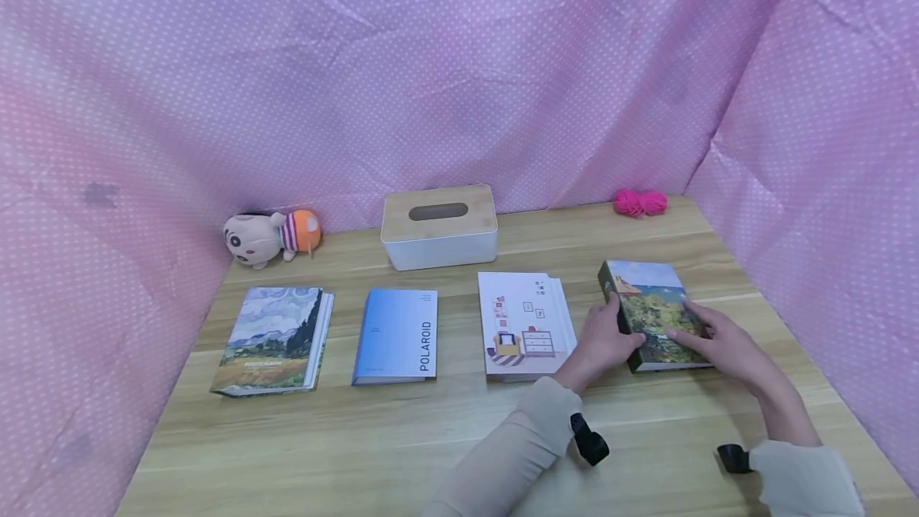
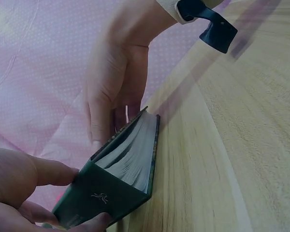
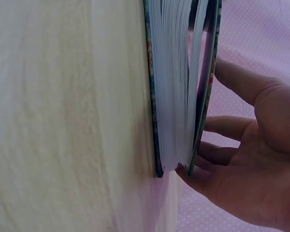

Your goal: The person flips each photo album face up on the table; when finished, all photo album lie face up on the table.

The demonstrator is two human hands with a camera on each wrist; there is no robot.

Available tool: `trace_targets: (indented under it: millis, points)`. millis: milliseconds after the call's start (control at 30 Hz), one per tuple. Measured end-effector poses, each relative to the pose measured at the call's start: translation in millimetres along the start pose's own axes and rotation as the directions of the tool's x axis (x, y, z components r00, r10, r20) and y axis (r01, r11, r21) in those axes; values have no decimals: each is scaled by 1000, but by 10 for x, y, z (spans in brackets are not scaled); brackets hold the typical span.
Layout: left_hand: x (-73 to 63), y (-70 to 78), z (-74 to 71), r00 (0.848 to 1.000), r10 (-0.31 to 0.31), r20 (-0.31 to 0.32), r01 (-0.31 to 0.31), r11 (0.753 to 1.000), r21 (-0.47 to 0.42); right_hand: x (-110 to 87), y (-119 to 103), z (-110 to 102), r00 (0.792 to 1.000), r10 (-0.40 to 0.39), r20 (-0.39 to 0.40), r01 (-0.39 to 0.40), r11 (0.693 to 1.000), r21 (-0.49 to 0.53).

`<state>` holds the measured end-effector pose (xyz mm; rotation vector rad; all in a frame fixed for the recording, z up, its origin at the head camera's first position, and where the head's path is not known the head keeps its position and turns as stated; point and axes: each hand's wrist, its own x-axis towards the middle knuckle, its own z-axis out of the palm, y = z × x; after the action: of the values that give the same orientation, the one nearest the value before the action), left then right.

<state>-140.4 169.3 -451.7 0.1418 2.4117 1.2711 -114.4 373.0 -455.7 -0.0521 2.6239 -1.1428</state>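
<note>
A thick photo album (image 1: pixel 656 313) with a painted garden scene on its cover lies at the right of the table, its dark green spine (image 2: pixel 104 195) facing left. My left hand (image 1: pixel 601 337) holds it at the spine side, thumb over the cover's edge and fingers against the spine. On the opposite side, my right hand (image 1: pixel 728 345) has its thumb on the cover and its fingers at the right edge. In the right wrist view a narrow gap shows between the upper cover (image 3: pixel 208 92) and the white pages (image 3: pixel 174 96).
Left of it lie a white album (image 1: pixel 520 325) with a drawn room, a blue Polaroid album (image 1: pixel 396 333) and a landscape album (image 1: pixel 269 337). Behind stand a wood-topped tissue box (image 1: pixel 439 250), a plush toy (image 1: pixel 254 239) and pink yarn (image 1: pixel 639 203). A pink dotted curtain (image 1: pixel 459 62) surrounds the table.
</note>
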Motion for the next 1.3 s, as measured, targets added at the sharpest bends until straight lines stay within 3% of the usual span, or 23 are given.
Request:
trace_targets:
  millis: [167,667,1067,1300]
  points:
    - [-2,1,31,1000,-3,3,3,1000,20,9,2,-4,1000,3,16,-3,1000,-3]
    - [39,-158,35,999,25,28,-19,981,-192,21,-33,95,1000,-1,-19,0,999,-45]
    - [40,-190,11,999,44,6,-41,966,-254,2,-81,130,999,-14,-50,11,998,-66]
    - [6,-181,-13,1000,25,-15,-28,958,-286,-9,-104,152,997,-17,-70,9,993,-116]
